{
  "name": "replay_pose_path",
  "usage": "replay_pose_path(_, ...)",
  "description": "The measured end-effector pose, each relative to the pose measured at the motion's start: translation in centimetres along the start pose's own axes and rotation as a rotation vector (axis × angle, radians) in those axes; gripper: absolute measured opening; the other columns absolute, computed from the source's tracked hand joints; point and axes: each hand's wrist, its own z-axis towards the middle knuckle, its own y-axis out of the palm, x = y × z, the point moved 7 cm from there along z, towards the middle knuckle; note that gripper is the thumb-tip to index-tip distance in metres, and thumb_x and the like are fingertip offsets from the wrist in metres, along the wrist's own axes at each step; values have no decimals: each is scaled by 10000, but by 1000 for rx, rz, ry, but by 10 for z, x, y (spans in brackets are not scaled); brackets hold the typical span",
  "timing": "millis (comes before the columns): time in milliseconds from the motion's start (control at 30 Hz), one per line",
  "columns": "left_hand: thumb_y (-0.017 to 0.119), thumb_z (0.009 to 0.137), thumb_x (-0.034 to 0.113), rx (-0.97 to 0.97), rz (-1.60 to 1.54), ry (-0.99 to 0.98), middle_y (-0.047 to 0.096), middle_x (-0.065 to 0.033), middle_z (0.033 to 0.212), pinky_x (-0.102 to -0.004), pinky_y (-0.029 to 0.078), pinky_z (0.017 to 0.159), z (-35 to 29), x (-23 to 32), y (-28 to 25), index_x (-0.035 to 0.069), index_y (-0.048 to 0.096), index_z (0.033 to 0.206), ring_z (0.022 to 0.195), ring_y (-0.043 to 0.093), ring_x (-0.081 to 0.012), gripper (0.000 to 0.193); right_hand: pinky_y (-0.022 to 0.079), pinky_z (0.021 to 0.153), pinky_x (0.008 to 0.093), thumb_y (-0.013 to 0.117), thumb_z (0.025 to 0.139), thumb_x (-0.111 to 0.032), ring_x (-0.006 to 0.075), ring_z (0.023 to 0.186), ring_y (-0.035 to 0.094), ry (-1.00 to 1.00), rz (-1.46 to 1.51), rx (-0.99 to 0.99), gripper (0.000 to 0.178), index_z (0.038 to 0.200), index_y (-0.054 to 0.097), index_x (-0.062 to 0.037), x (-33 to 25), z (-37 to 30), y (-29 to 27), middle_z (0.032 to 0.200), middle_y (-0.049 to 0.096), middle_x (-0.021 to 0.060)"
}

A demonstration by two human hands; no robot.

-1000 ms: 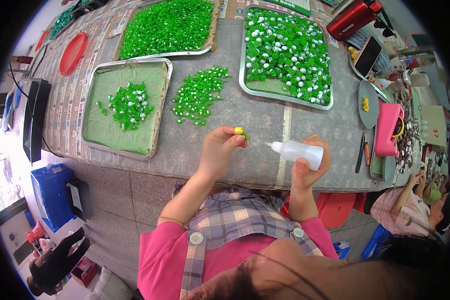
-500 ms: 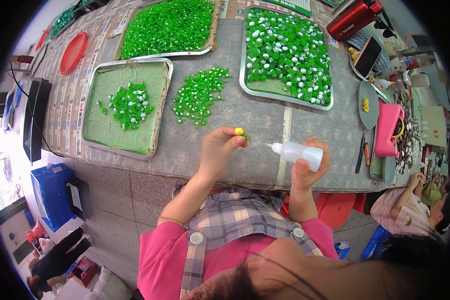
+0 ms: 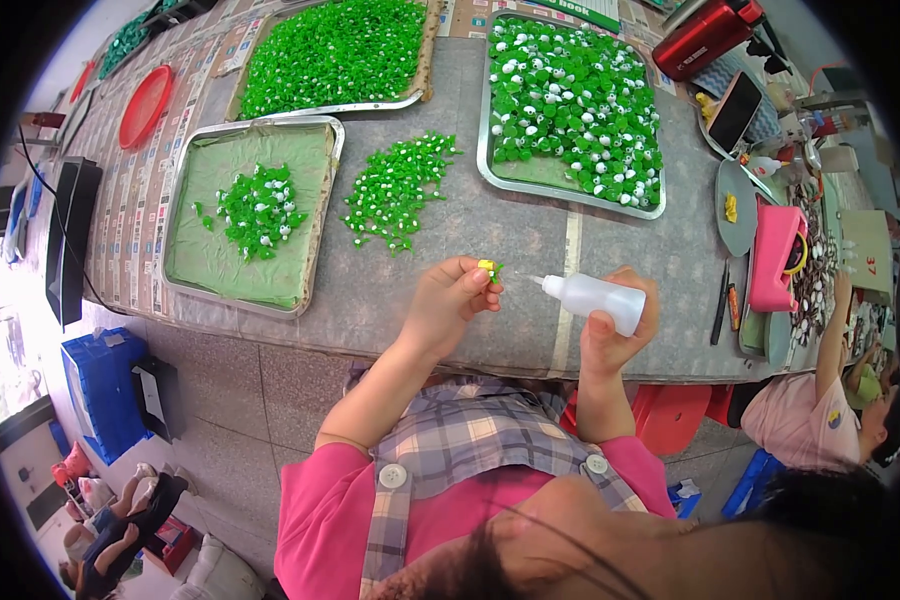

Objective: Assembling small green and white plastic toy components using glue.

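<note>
My left hand [image 3: 450,304] pinches a small green plastic piece [image 3: 497,272] between thumb and forefinger; a yellow wrap [image 3: 486,265] covers a fingertip there. In my right hand [image 3: 618,335] is a translucent white squeeze bottle [image 3: 596,302], tilted so its thin nozzle points left at the green piece, a small gap apart. Beyond my left hand, a loose pile of small green-and-white pieces [image 3: 400,190] lies on the grey table cover [image 3: 490,230]. A tray [image 3: 185,200] to the left carries a small cluster of green pieces with white, eye-like balls [image 3: 260,212].
Two fuller trays stand at the back: one of small green pieces [image 3: 335,55], one of green pieces with white balls [image 3: 575,110]. On the right are a phone [image 3: 735,112], a red flask [image 3: 710,38], a pink tape dispenser [image 3: 778,260] and a seated co-worker [image 3: 805,420].
My left hand has shifted slightly right and curled its fingers around the green piece. The bottle has barely moved. At the right, the co-worker's arm has reached out over the table.
</note>
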Motion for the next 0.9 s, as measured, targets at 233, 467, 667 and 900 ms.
replay_pose_path(233, 486, 796, 119, -16, -17, -3, 547, -78, 727, -252, 449, 593, 0, 0, 2, 8, 501, 801, 624, 515, -128, 111, 282, 494, 218, 660, 620, -415, 106, 571, 375, -19, 9, -8, 471, 767, 457, -17, 0, 0, 1, 661, 413, 21)
replay_pose_path(467, 484, 798, 120, -4, -12, -10, 547, -76, 722, -250, 449, 590, 0, -1, 0, 10, 502, 795, 617, 513, -125, 112, 288, 503, 222, 663, 620, -410, 110, 577, 377, -26, -16, -29, 470, 775, 456, -17, 0, -1, 2, 665, 416, 24)
replay_pose_path(667, 482, 798, 110, 3, -5, 0, 548, -74, 720, -251, 446, 581, 2, 2, 1, 12, 501, 795, 615, 512, -121, 100, 360, 546, 224, 667, 639, -252, 106, 616, 429, -33, -17, 159, 365, 814, 453, -14, 5, 7, -35, 727, 441, 27)
replay_pose_path(900, 527, 773, 129, 198, 117, 114, 550, -52, 710, -220, 453, 560, 6, 14, -29, 34, 533, 806, 614, 521, -104, 100, 384, 777, 264, 551, 724, -22, 153, 883, 500, 277, -166, 230, 315, 1007, 417, 17, 59, 38, -113, 942, 523, 113)
